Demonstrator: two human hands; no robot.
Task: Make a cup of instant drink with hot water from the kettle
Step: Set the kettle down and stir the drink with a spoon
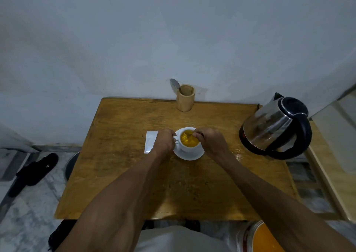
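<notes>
1. Where the wooden table (134,174) is seen from above, a white cup (187,147) stands on a white saucer (190,156) near the middle of the top, filled with a clear amber-yellow drink (189,141).
2. Over the cup's right rim, the right hand (212,143) has its fingers pinched shut on the handle of a spoon (189,135), whose thin metal end reaches down into the drink.
3. At the cup's left side the left hand (163,142) is curled closed about the cup's handle; the fingers themselves are mostly hidden behind the back of the hand.
4. Both forearms run up from the bottom edge and meet at the cup.
5. Just left of the saucer lies a flat white sachet (150,142), partly covered by the left hand.
6. Well to the right, at the table's right edge, stands a steel kettle (273,128) with a black lid, handle and base; its spout points away toward the wall.
7. At the far edge of the table, against the pale wall, stands a wooden holder (185,98) with a second spoon (174,85) upright in it, bowl up.
8. On the marbled floor to the left lies a black sandal (32,172).
9. At the bottom right an orange-lidded tub (264,238) shows beside the right forearm.
</notes>
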